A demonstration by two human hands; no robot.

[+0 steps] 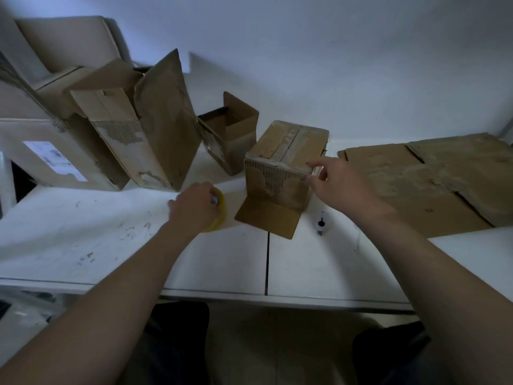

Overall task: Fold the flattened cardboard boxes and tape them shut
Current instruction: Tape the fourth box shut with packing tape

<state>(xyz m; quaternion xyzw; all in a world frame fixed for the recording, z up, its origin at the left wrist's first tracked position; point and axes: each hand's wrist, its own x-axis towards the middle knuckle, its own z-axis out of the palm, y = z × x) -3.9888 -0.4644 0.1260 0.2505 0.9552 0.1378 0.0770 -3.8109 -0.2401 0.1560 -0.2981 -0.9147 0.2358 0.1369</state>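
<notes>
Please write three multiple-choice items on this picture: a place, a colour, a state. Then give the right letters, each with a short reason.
1. Where on the white table does the flattened brown cardboard sheet lie? A) left end B) middle C) right end
2. What colour is the round tape roll that the left hand grips? A) yellow B) red C) blue
3. How is the near flap of the small brown cardboard box? A) taped shut B) folded out flat on the table C) torn off

1 C: it lies right of the right hand. 2 A: a yellow rim shows past the hand. 3 B: the flap rests on the table.
</notes>
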